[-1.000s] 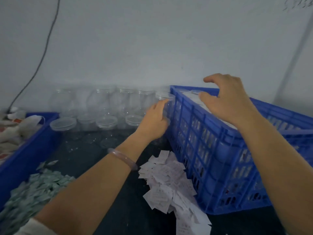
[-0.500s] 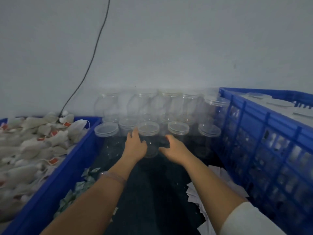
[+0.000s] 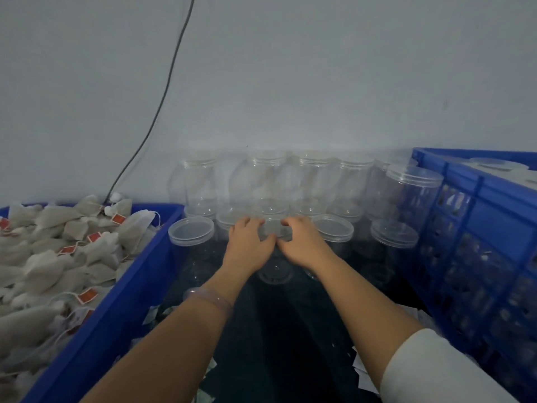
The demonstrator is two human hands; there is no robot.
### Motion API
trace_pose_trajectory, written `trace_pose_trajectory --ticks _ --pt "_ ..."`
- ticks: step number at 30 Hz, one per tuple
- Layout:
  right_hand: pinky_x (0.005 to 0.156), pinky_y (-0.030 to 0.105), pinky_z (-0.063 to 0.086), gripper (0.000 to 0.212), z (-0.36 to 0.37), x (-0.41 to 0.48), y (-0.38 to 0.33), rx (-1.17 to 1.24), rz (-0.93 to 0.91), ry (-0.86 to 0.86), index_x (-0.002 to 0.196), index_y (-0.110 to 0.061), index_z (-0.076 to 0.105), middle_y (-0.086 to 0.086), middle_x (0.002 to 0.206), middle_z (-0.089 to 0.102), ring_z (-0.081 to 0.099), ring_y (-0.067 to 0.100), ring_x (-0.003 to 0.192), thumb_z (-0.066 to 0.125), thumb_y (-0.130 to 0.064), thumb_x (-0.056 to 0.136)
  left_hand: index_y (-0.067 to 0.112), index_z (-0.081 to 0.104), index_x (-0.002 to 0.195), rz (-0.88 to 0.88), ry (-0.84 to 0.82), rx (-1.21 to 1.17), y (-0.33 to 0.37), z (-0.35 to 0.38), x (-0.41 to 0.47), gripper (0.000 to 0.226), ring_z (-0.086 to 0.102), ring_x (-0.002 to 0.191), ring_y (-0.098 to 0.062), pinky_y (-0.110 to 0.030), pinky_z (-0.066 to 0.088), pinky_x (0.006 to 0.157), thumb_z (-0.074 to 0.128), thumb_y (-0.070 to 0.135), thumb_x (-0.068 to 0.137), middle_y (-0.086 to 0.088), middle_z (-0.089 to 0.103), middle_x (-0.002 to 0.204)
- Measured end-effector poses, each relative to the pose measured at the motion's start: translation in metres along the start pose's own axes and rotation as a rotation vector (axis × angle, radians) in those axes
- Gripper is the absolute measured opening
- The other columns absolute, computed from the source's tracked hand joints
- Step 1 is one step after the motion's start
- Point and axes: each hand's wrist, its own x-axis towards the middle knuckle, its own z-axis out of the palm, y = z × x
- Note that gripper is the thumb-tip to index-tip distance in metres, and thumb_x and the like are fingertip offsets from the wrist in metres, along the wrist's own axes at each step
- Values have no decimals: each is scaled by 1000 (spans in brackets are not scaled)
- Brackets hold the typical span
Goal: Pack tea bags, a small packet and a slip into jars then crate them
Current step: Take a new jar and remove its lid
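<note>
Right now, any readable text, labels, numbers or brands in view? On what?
No text here can be read.
On the red tags of the tea bags: too blurred to show any print.
On the paper slips: too small and blurred.
On the small packets: blurred.
On the clear jar gripped by the left hand and right hand: no label visible.

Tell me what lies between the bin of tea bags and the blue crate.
Head view: rows of clear lidded jars on a dark table; the left hand and right hand grip the middle jar.
</note>
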Motion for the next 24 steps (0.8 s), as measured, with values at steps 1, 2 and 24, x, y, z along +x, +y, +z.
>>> trace_pose_trajectory --ticks 1,2,24 --pt "95 35 45 46 2 0 2 8 3 0 134 -9 52 11 139 45 52 28 120 59 -25 92 12 50 137 6 6 -5 -1 2 0 49 30 136 -31 -37 24 111 58 29 92 -12 37 148" --pt "95 33 45 46 4 -1 4 21 5 6 135 -10 51 10 140 41 51 27 120 60 -23 92 12 49 137 14 14 -10 -1 4 -1 48 28 138 -31 -37 24 112 57 29 93 -11 35 149" --pt "110 42 38 54 -7 0 14 -45 -91 12 143 -16 43 7 146 41 41 26 132 60 -24 93 1 23 146 -185 59 -244 34 -14 87 94 43 132 -30 -33 38 100 76 44 80 -15 42 146"
